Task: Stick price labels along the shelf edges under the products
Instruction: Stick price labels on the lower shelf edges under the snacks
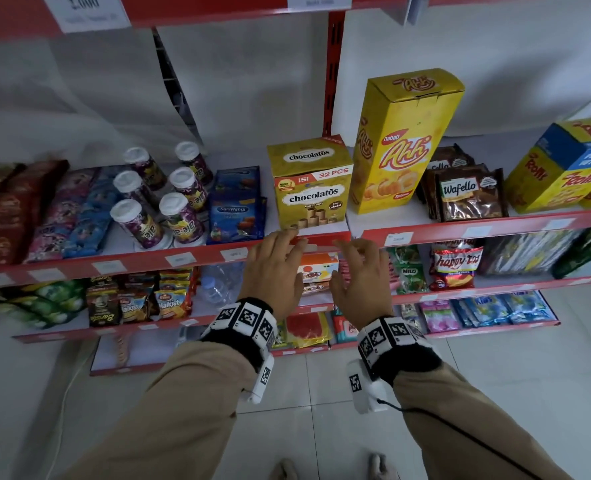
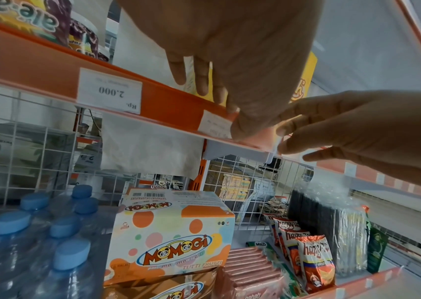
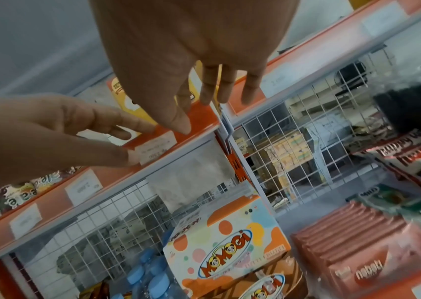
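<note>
White paper against a red strip: the price label (image 3: 154, 147) lies on the front edge of the middle shelf (image 1: 169, 263), directly under the chocolatos box (image 1: 309, 188) and close to the right end of that shelf section. In the right wrist view the label sits flat on the strip, printed side out, with its left end under the thumb tip of the left hand (image 3: 58, 131).

The left hand (image 1: 273, 268) is extended, fingers fairly straight; its fingertips rest along the top of the edge and the thumb presses the label from the front. It grips nothing. The right hand (image 1: 359, 278) is just to the right, fingers straight and slightly spread, thumb tip at the strip beside the label's right end. It also holds nothing.

Judged step: pressing down a label already placed under the chocolatos box. Whether the right end is fully bonded cannot be told.

The next move calls for a firm stroke along the label from left to right, keeping it level with the edge, then release of both hands.

Farther left on the same edge, other labels (image 1: 179, 259) are already fixed below the bottles (image 1: 141, 223) and sachets. To the right, the next section carries a label (image 1: 398, 239) under the tall Ahh box (image 1: 396, 143). A Momogi box (image 2: 176, 236) stands on the shelf below.
</note>
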